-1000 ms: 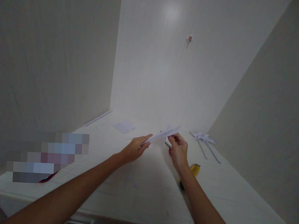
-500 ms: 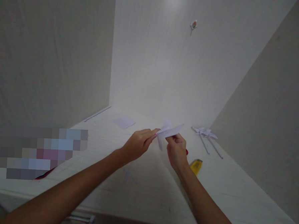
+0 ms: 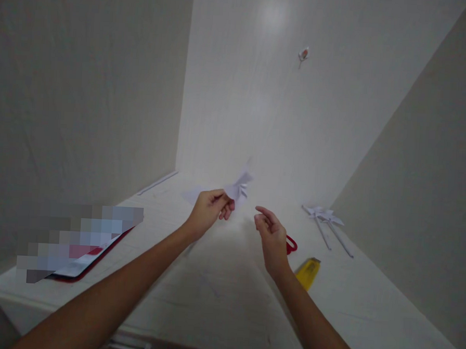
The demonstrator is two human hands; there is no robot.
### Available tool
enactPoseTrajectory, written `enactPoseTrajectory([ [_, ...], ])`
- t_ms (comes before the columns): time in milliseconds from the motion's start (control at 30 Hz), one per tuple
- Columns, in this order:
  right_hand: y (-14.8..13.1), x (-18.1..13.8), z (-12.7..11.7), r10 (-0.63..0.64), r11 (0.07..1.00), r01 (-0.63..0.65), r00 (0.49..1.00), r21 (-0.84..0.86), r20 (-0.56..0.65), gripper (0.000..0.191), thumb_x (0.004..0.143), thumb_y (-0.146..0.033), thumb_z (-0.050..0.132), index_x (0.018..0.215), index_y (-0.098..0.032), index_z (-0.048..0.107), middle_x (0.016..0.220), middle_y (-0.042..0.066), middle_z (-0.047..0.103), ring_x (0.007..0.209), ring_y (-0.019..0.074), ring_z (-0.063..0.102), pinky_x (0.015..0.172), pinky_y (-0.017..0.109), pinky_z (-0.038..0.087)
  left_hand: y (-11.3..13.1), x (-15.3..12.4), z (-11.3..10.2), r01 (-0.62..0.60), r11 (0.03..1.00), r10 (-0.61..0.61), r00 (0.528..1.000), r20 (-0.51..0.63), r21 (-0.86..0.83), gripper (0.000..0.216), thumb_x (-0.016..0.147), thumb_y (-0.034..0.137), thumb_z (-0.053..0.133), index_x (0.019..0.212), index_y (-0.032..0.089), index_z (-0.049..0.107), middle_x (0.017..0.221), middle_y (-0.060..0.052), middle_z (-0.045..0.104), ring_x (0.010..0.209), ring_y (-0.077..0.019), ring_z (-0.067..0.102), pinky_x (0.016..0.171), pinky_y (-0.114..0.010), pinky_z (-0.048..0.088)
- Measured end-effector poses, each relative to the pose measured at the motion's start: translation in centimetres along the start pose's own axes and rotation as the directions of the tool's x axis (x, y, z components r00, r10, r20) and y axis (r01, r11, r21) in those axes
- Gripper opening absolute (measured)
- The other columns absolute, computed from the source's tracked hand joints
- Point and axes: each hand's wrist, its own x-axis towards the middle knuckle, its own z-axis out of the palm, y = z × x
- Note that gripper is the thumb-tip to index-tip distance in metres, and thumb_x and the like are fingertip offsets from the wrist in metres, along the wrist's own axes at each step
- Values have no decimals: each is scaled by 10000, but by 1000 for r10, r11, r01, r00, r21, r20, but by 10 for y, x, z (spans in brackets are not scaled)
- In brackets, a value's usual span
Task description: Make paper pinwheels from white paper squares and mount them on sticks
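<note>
Two paper pinwheels (image 3: 325,216) lie on the right side of the desk (image 3: 390,308), close together near the wall (image 3: 424,169), each with blades at the far end and a thin stem running back toward the person; those I'd count as done. A third piece looks to be in hand: the left hand (image 3: 211,209) pinches a folded white paper (image 3: 237,191) between thumb and fingers, raised above the middle of the desk, its flaps standing out at angles. From where I'm watching I can't tell whether it is fixed to a stem, since the fingers cover its lower part and its edges are blurred.

The right hand (image 3: 272,238) hangs just apart from it, fingers half curled, index reaching toward the paper, and I see nothing in its grasp. Just beside that hand shows a red handle (image 3: 291,244), and nearer the wrist lies a yellow tool (image 3: 308,272), both untouched as far as I can make out.

As for what's left, a flat white sheet (image 3: 189,195) sits partly behind the left hand, apparently unfolded, and one loose paper stick (image 3: 157,183) lies along the left edge, so I judge the supplies not yet used up.
</note>
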Motion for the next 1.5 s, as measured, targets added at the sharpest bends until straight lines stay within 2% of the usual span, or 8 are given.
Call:
enactPoseTrajectory([
  [133,1,-22,15,12,989,55,900,-140,435,250,768,-355,524,876,-152,622,606,-13,493,533,90,413,495,219,330,15,6,-3,42,879,-94,992,-86,-474,157,740,252,576,692,124,498,547,41,482,368,-30,382,354,-162,227],
  [233,5,-39,27,33,979,89,815,-182,578,212,783,-325,509,866,-161,615,603,-20,493,520,81,408,493,211,325,16,3,1,74,793,-131,990,-51,-605,179,720,245,610,695,129,476,535,55,463,370,-23,376,355,-147,235],
  [567,12,-41,31,68,989,16,837,-149,544,210,768,-303,533,615,-175,468,516,-51,369,447,61,347,423,188,283,8,-4,7,115,801,-103,993,54,-588,195,784,257,580,683,94,546,615,0,518,518,-60,491,494,-190,364],
  [867,9,-41,28,-8,981,107,856,-162,516,235,773,-319,528,593,-181,468,506,-44,380,450,69,345,414,195,275,7,-8,5,141,833,-123,990,70,-535,169,758,260,609,783,93,596,645,-26,570,569,-99,545,534,-218,386],
  [1100,15,-21,16,-94,944,189,939,-270,331,200,794,-330,489,675,-174,531,520,-32,445,454,89,385,453,220,298,-24,-18,9,194,976,-177,971,159,-97,247,760,299,580,909,103,606,829,-89,670,793,-169,611,755,-308,466],
  [1167,19,-5,2,-196,855,277,955,-439,221,212,799,-314,477,667,-163,544,571,-2,494,514,111,441,509,236,334,-41,-21,7,65,990,-88,978,190,124,269,788,301,534,974,118,601,975,-105,650,911,-182,594,841,-343,445],
  [1300,26,25,-37,-317,623,199,948,-756,-12,264,835,-288,383,774,-138,593,696,60,578,633,153,508,621,270,380,-71,-25,-3,-293,747,147,948,282,597,267,845,251,433,1020,123,590,1031,-131,626,992,-202,550,906,-417,387],
  [1500,32,35,-68,-306,506,28,940,-862,-149,336,842,-273,333,894,-97,614,810,135,610,733,208,532,684,318,371,-83,-28,-11,-474,528,127,864,487,704,290,875,185,349,1048,126,574,1042,-126,615,991,-195,542,893,-411,371],
])
